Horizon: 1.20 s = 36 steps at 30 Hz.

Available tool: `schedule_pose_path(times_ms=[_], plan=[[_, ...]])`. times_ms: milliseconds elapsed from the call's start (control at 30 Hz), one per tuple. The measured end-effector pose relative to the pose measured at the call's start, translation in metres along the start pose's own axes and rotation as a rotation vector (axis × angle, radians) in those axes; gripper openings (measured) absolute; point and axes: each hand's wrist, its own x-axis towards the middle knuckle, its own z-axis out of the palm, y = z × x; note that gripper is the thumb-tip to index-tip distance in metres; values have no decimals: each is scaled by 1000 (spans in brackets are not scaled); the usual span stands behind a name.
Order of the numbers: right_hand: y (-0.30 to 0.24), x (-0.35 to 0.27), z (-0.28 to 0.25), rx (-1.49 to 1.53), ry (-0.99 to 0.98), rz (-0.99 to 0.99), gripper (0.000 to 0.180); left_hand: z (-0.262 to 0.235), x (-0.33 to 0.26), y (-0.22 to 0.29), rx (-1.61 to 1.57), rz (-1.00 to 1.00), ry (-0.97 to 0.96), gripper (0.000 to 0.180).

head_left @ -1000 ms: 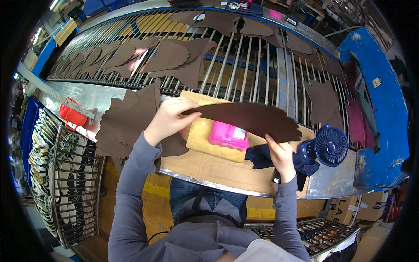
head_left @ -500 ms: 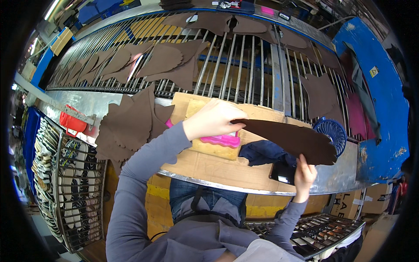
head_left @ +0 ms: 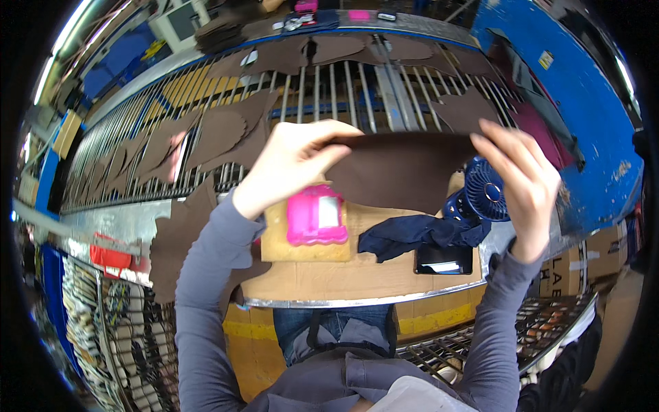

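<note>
A dark brown cut piece of leather-like sheet (head_left: 405, 172) is stretched between my two hands above the workbench. My left hand (head_left: 292, 158) grips its left end, with thumb and fingers closed on it. At the other end, my right hand (head_left: 525, 182) pinches the upper right corner. Below the sheet, a bright pink tray-like block (head_left: 316, 216) with a pale label rests on a yellowish board (head_left: 274, 230). A dark blue cloth (head_left: 419, 237) lies beside it on cardboard. More brown cut pieces (head_left: 175, 244) are stacked left of my left forearm, partly hidden.
Beyond the bench, brown pieces (head_left: 220, 130) lie on a metal roller rack (head_left: 295, 103). A blue fan (head_left: 486, 192) and a black phone (head_left: 443, 261) are on the right. A blue machine panel (head_left: 570, 75) rises far right. Wire racks (head_left: 137, 323) hold many pale items.
My right hand has moved up from the sheet's lower edge to its upper right corner. The sheet has swung level, and my left hand has shifted left. The view has tilted slightly.
</note>
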Motion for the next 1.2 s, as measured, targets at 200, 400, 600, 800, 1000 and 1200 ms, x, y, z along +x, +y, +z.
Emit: schedule_pose_path(times_ms=[200,400,600,800,1000,1200], plan=[[3,-17,1,21,326,198,35,-9,60,-84,-312,-278,220,34],[-4,-126,-6,-22,298,385,30,58,150,-190,-820,-499,77,58],[-19,-194,-33,-155,20,718,33,132,222,-268,-729,-725,-6,42],[-27,-208,-24,-118,-35,926,33,134,239,-320,-575,-782,41,54],[-35,-185,8,33,49,783,33,35,177,-220,-473,-670,-159,63],[-52,-174,31,234,114,612,26,-91,-25,-148,-25,-428,18,41]])
